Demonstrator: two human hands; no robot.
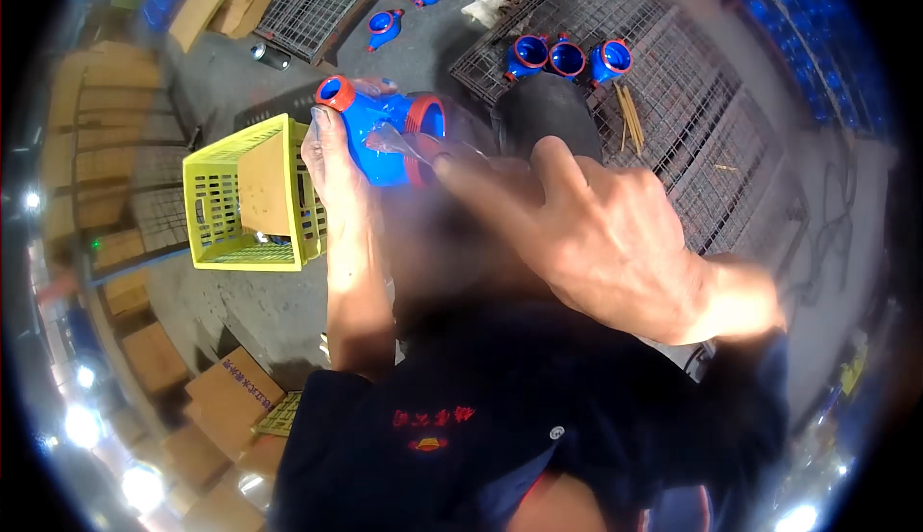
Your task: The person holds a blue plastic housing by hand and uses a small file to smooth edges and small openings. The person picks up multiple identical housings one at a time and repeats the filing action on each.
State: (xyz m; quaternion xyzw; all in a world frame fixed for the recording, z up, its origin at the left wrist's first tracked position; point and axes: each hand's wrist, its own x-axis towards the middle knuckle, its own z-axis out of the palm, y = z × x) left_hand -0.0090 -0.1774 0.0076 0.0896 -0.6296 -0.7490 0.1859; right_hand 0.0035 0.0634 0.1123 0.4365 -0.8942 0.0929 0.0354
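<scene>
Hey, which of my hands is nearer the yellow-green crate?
Left. Your left hand, holding the blue fitting, appears by the upper right corner of the crate; your right hand is farther right, past the fitting.

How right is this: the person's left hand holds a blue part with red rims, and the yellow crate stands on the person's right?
The side is wrong: the head view shows the yellow crate on the person's left. The left hand does hold the blue part with red rims.
</scene>
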